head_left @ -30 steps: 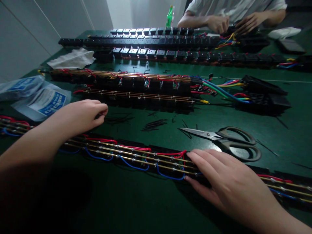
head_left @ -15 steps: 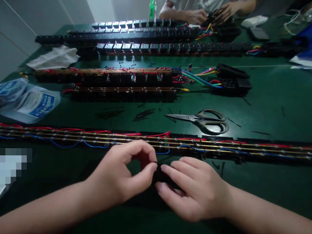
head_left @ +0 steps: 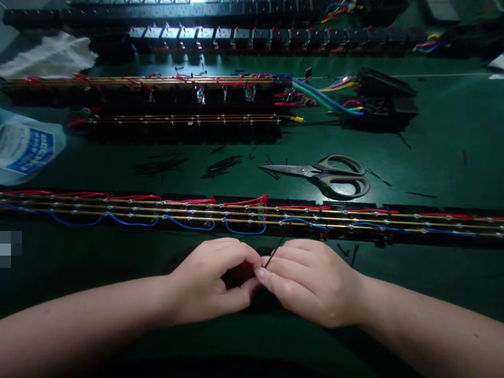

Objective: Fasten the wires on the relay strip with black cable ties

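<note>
My left hand [head_left: 220,275] and my right hand [head_left: 315,281] meet at the fingertips, low over the table. A thin black strip [head_left: 274,252], like a cable tie, sticks up and to the right from where the fingertips join. Both hands are closed in a pinch at its lower end, which is hidden by the fingers. Just beyond them lies a long black power strip body [head_left: 299,210], its inside showing brass rails, red and blue wires and small solder points. Scissors [head_left: 315,174] with grey handles lie behind it, blades pointing left.
Loose black strips [head_left: 222,165] are scattered near the scissors. Further back lie a shorter rail assembly [head_left: 185,119], a wired assembly [head_left: 137,89] with a black end box [head_left: 388,102], and rows of sockets [head_left: 260,38]. A plastic bag [head_left: 31,144] and white cloth [head_left: 51,55] are at left.
My view has tilted down, and the other person's hands have left it. My hands have drawn together at the fingertips. The thin black strip now shows above the right fingers.
</note>
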Tool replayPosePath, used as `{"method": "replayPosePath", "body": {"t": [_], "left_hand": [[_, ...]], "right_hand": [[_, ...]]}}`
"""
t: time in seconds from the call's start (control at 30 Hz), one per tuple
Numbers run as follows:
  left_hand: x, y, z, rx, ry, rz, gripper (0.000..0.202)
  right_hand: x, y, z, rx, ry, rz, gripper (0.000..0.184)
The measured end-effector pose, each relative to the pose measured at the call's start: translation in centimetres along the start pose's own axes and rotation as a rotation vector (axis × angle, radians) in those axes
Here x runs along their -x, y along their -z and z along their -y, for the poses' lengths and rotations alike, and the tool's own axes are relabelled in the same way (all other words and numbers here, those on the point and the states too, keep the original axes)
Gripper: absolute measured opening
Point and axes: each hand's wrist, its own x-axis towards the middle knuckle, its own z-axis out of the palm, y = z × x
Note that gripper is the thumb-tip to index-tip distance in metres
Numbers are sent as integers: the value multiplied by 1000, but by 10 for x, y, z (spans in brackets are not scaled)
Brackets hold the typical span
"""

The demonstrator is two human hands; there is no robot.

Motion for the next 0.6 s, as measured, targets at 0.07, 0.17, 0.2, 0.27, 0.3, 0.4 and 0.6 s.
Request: {"method": "replayPosePath", "body": {"t": [0.07, 0.17, 0.2, 0.27, 0.3, 0.4, 0.6], "left_hand": [[-2, 2, 0, -14, -29, 47, 5], [-4, 4, 2, -27, -50, 109, 4], [-4, 4, 2, -19, -55, 126, 4], [-5, 5, 3, 8, -57, 142, 3], [-5, 5, 4, 18, -55, 144, 4], [-4, 5, 4, 21, -47, 151, 12], [-2, 6, 7, 20, -66, 54, 19]], "right_hand": [[1, 0, 0, -22, -10, 29, 23], [1, 0, 0, -45, -20, 70, 21], [1, 1, 0, -55, -18, 82, 19], [1, 2, -1, -77, -15, 102, 19], [1, 3, -2, -89, -12, 106, 20], [0, 4, -3, -102, -18, 91, 21], [8, 6, 4, -135, -24, 81, 19]]}}
